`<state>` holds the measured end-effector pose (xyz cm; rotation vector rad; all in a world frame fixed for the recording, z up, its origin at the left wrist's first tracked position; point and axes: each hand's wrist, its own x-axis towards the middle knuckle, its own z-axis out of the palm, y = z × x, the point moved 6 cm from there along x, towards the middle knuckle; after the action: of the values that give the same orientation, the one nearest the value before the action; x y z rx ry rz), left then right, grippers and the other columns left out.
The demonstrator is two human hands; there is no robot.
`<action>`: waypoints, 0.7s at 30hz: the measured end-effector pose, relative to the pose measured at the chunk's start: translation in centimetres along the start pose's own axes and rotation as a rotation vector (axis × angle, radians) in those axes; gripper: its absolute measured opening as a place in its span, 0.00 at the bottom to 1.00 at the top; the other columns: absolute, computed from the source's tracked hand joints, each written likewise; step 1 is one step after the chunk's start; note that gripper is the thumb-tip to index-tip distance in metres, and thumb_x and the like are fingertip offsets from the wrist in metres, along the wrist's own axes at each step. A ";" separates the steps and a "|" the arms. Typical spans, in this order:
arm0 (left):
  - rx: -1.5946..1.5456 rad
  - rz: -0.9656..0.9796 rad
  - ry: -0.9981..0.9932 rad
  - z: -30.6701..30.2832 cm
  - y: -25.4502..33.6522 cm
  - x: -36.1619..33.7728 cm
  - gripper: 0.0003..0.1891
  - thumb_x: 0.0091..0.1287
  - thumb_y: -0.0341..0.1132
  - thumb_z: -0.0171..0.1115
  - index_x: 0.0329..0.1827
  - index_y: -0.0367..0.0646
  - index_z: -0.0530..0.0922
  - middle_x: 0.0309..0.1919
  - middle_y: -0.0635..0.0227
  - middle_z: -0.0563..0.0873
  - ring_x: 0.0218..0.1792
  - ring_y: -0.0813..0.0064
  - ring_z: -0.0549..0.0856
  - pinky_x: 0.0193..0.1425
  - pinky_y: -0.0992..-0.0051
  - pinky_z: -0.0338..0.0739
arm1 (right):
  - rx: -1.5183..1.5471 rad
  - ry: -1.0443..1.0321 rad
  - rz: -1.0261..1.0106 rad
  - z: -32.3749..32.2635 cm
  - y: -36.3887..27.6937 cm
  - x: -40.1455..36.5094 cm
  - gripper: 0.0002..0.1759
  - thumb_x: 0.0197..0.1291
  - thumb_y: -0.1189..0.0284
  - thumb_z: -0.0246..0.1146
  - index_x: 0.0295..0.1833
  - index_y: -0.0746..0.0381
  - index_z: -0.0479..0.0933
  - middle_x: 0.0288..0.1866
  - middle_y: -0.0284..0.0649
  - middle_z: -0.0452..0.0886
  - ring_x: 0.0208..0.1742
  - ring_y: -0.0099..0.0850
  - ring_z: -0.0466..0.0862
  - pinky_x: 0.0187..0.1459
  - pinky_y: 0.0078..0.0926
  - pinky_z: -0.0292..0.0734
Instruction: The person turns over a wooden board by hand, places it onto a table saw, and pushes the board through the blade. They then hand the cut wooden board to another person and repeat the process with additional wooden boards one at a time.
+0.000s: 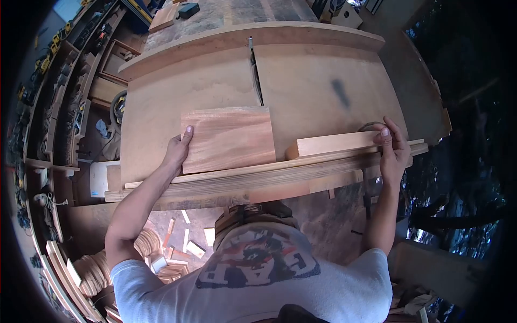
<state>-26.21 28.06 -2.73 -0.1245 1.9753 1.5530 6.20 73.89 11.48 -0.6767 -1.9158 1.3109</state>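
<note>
A flat reddish-brown board [229,139] lies on the plywood sled [188,72], close against the near wooden fence [242,182]. My left hand [177,153] grips the board's left edge, thumb on top and the other fingers mostly hidden. The board's right edge lies just past the line of the dark slot [256,78] in the sled. Right of the board, a long pale wooden block [336,144] rests along the same fence. My right hand [395,148] holds this block's right end, thumb against it and fingers curled behind.
A tall curved wooden fence [301,33] spans the sled's far side. Beyond it, a wood piece [163,18] and a small dark box [188,10] lie on a table. Shelves of tools [64,86] line the left. Wood offcuts [195,248] litter the floor by a coiled hose [99,272].
</note>
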 end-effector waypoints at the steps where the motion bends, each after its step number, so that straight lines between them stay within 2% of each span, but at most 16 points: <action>1: -0.016 -0.036 -0.030 0.3 -0.2 0.0 0.38 0.78 0.62 0.62 0.61 0.24 0.81 0.53 0.48 0.90 0.52 0.65 0.90 0.59 0.66 0.86 | -0.005 0.023 0.013 -0.5 0.7 0.1 0.25 0.78 0.63 0.68 0.69 0.70 0.80 0.50 0.40 0.90 0.44 0.22 0.83 0.52 0.22 0.80; 5: 0.037 -0.029 -0.164 0.8 -2.9 2.0 0.42 0.77 0.66 0.61 0.63 0.25 0.80 0.57 0.49 0.89 0.53 0.62 0.91 0.62 0.63 0.85 | -0.036 0.088 0.065 -0.3 1.7 1.1 0.23 0.78 0.64 0.67 0.68 0.69 0.81 0.50 0.41 0.91 0.47 0.23 0.85 0.54 0.23 0.80; 8: 0.573 0.086 -0.161 1.5 -1.2 2.5 0.46 0.74 0.72 0.57 0.61 0.25 0.83 0.52 0.43 0.91 0.54 0.55 0.91 0.65 0.60 0.83 | -0.096 0.089 0.007 0.1 1.8 1.9 0.21 0.78 0.65 0.68 0.66 0.69 0.82 0.51 0.42 0.91 0.51 0.25 0.87 0.57 0.24 0.80; 11: 1.124 0.034 -0.216 2.6 2.9 1.5 0.49 0.71 0.77 0.54 0.53 0.28 0.86 0.44 0.37 0.91 0.53 0.45 0.91 0.63 0.55 0.83 | -0.171 0.079 -0.036 0.2 1.9 1.9 0.20 0.77 0.67 0.68 0.65 0.69 0.83 0.52 0.43 0.92 0.54 0.26 0.88 0.59 0.24 0.80; 14: 1.536 -0.047 -0.188 3.3 3.8 1.3 0.48 0.70 0.79 0.53 0.44 0.31 0.88 0.37 0.35 0.90 0.51 0.40 0.91 0.58 0.52 0.85 | -0.237 0.063 -0.057 1.1 1.0 1.6 0.18 0.76 0.68 0.69 0.63 0.69 0.84 0.52 0.43 0.92 0.55 0.26 0.87 0.60 0.25 0.80; 15: 1.520 -0.025 -0.162 3.0 3.3 1.6 0.47 0.69 0.78 0.55 0.42 0.30 0.86 0.33 0.40 0.90 0.45 0.40 0.91 0.53 0.50 0.85 | -0.339 0.071 -0.107 1.7 0.3 1.5 0.15 0.75 0.70 0.70 0.60 0.69 0.85 0.49 0.43 0.92 0.54 0.28 0.88 0.58 0.26 0.80; 18: 1.255 0.079 -0.104 2.1 1.4 1.1 0.43 0.71 0.74 0.59 0.35 0.30 0.84 0.25 0.49 0.88 0.31 0.52 0.91 0.40 0.55 0.84 | -0.534 -0.004 -0.255 3.6 -1.0 1.1 0.12 0.73 0.73 0.71 0.56 0.68 0.87 0.45 0.43 0.92 0.50 0.33 0.88 0.57 0.28 0.80; 19: 1.244 0.075 -0.096 1.8 1.4 1.3 0.43 0.71 0.74 0.60 0.36 0.30 0.84 0.25 0.50 0.88 0.31 0.52 0.91 0.41 0.55 0.84 | -0.580 -0.023 -0.339 4.3 -1.4 1.1 0.10 0.70 0.75 0.72 0.53 0.68 0.88 0.44 0.43 0.91 0.44 0.34 0.85 0.52 0.29 0.79; 21: 1.220 0.059 -0.093 1.8 1.1 0.8 0.42 0.72 0.72 0.62 0.38 0.29 0.83 0.25 0.50 0.88 0.31 0.53 0.91 0.41 0.56 0.84 | -0.664 -0.085 -0.392 5.3 -1.5 1.1 0.10 0.69 0.75 0.72 0.52 0.68 0.88 0.42 0.43 0.90 0.42 0.33 0.83 0.49 0.29 0.77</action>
<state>-26.58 30.29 -2.46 0.4903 2.4888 0.1688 1.30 71.19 11.93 -0.5136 -2.4170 0.4568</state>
